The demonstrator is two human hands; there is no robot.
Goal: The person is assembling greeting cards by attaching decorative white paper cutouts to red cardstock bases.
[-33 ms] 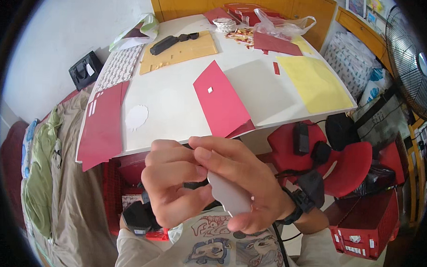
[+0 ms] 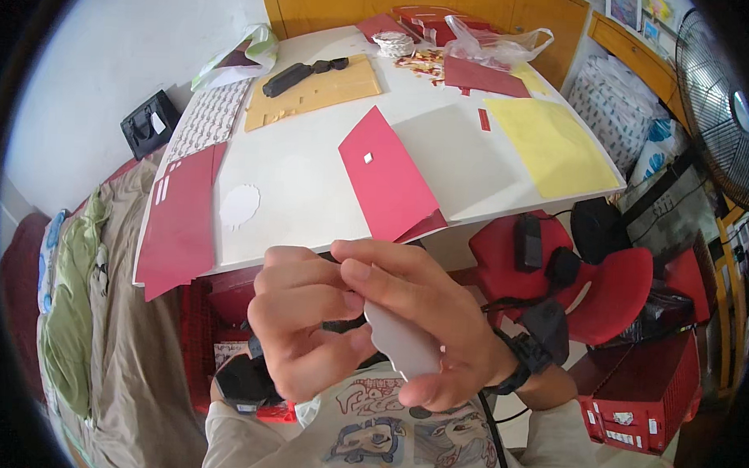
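Observation:
In front of my chest, my right hand (image 2: 430, 306) grips a white paper cutout (image 2: 404, 341) with a scalloped edge, seen at a slant between thumb and fingers. My left hand (image 2: 309, 327) is closed, its thumb and bent forefinger pinched at the cutout's left edge. Whether anything smaller sits between those fingertips is hidden. A similar white scalloped cutout (image 2: 240, 204) lies on the white table (image 2: 285, 181) beyond my hands. Just past my fingers, a pinkish-red card (image 2: 388, 185) with a small white square (image 2: 368, 158) on it reaches the table's near edge.
Dark red sheets (image 2: 181, 219) lie at the table's left, a yellow sheet (image 2: 555, 149) at its right. Farther back are a tan board (image 2: 347, 83) with a black case (image 2: 287, 79), paper scraps (image 2: 422, 64) and a plastic bag (image 2: 501, 47). A red chair (image 2: 607, 300) stands right.

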